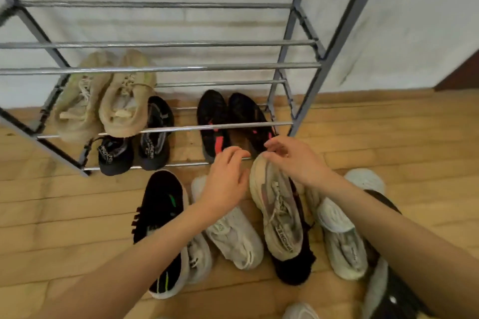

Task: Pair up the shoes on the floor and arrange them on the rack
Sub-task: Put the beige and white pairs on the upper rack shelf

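Beige shoe [278, 212] on the floor [388, 137], toe gripped, near the rack's [181, 68] front right corner.

The shoe lies propped on a black shoe [293, 267]. Its long axis runs from the toe at the rack's front rail back to the heel nearer the person. The right hand [295, 163] is on it, fingers [272, 155] curled over the toe tip. The left hand [225, 184] hovers just beside the shoe's left flank, fingers relaxed and holding nothing, above a white shoe [233, 238]. The right hand is better placed; the lift likely goes forward to the rail beside the black-and-red pair [213, 116].
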{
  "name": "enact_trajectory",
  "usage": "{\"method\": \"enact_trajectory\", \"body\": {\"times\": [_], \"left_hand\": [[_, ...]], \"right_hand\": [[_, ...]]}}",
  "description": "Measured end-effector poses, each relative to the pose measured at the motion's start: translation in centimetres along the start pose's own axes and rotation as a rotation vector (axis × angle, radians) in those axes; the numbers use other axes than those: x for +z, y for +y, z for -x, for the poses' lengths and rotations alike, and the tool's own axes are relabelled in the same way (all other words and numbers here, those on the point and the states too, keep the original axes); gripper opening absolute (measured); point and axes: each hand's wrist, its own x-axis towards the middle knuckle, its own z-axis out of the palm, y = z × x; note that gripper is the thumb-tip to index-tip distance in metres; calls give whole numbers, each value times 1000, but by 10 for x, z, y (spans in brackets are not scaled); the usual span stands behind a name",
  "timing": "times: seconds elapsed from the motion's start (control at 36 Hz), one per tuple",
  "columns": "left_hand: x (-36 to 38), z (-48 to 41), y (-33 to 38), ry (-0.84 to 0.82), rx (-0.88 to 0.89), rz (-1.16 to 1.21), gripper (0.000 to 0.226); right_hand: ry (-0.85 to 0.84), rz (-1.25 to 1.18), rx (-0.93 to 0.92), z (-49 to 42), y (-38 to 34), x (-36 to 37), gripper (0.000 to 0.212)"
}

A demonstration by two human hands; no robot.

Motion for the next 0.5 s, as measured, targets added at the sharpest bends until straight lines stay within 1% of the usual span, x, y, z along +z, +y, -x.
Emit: {"method": "enact_trajectory", "body": {"times": [0.08,0.19,0.25,0.31,0.36,0.44,0.5], "left_hand": [[37,-1,12,-149,-26,33,38],[76,2,20,-288,-28,31,39],[91,5,24,-357,-14,7,42],[101,7,27,-405,16,-27,44],[109,9,30,-437,53,-99,53],[119,12,30,-516,71,-197,69],[125,15,30,-564,72,-228,73]], "right_hand": [[23,-5,148,15,48,-18,30],[19,33,352,28,107,-31,41],[-30,113,436,34,132,-31,54],[-74,234,528,39,154,-27,74],[-70,296,650,43,169,-22,94],[-72,263,783,49,182,-11,114],[-53,238,787,50,185,-3,119]]}}
